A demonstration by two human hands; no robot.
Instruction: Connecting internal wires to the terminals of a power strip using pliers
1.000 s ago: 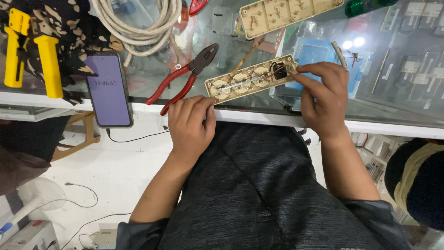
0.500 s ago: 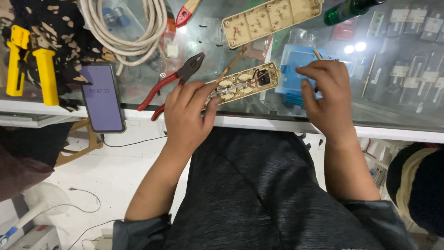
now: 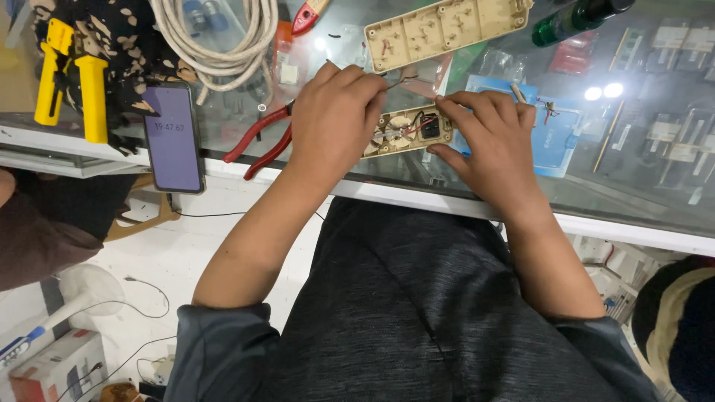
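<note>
- Both hands grip the opened power strip base [image 3: 406, 130] on the glass counter [image 3: 640, 201]: my left hand [image 3: 335, 112] pinches a thin wire over it, my right hand [image 3: 495, 141] clamps its end.
- I judge that wire could slip or snap if tugged.
- Blue flat package [image 3: 558, 138] lies at 3 o'clock; small clear packets [image 3: 287, 71] at 10 o'clock.

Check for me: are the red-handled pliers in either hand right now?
No, the red-handled pliers lie on the glass counter beside the left hand, while both hands rest on the opened power strip.
</note>
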